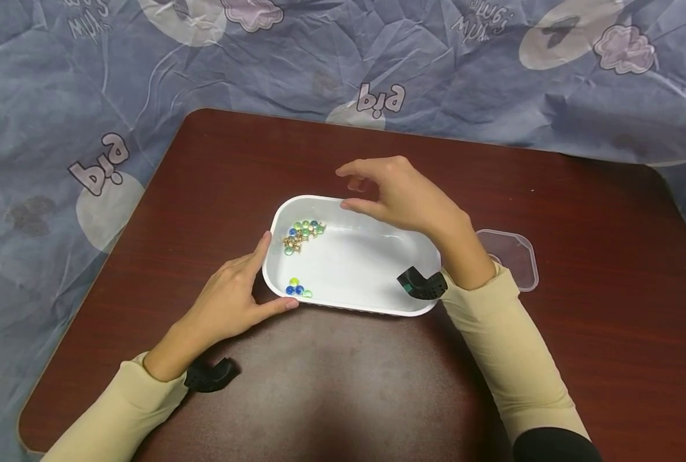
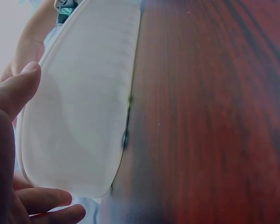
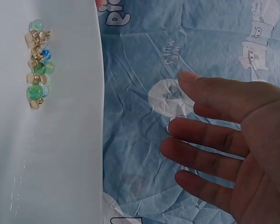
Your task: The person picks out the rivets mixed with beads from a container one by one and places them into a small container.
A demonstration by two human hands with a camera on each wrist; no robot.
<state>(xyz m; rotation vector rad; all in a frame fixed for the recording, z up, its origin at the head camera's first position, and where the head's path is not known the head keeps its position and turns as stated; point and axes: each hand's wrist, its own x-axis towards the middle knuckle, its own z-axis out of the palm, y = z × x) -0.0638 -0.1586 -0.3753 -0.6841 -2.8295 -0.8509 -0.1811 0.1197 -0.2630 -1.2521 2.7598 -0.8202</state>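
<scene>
A white rectangular plastic tray sits on the table. My left hand grips its left end, with the thumb against the near wall and the fingers at the left wall; the left wrist view shows that thumb on the tray wall. My right hand is over the far rim, fingers loosely bent with nothing between them, also in the right wrist view. Inside the tray, glass marbles and small gold-coloured tacks lie mixed at the far left. Several blue, yellow and green marbles form a group in the near left corner.
A clear plastic lid or shallow box lies right of the tray, partly hidden by the right forearm. The dark red-brown table ends at the back against a wrinkled blue printed cloth. Both wrists carry black camera mounts.
</scene>
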